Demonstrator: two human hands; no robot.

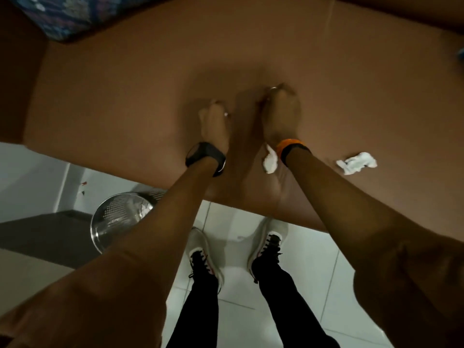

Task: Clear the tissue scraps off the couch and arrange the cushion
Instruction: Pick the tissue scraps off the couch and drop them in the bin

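Note:
Both my hands reach out over the brown couch seat point(125, 101), blurred by motion. My left hand point(214, 121) and my right hand point(281, 114) have their fingers curled down against the seat, and no tissue shows in either. One white tissue scrap point(270, 163) lies on the seat just beside my right wrist. A second crumpled tissue scrap point(356, 163) lies further right near the seat's front edge. A blue patterned cushion point(50, 18) rests at the far left corner of the couch.
A round metal mesh bin point(113, 222) stands on the white tiled floor left of my legs, with white tissue inside. My two feet stand close to the couch's front edge. A dark mat lies left of the bin.

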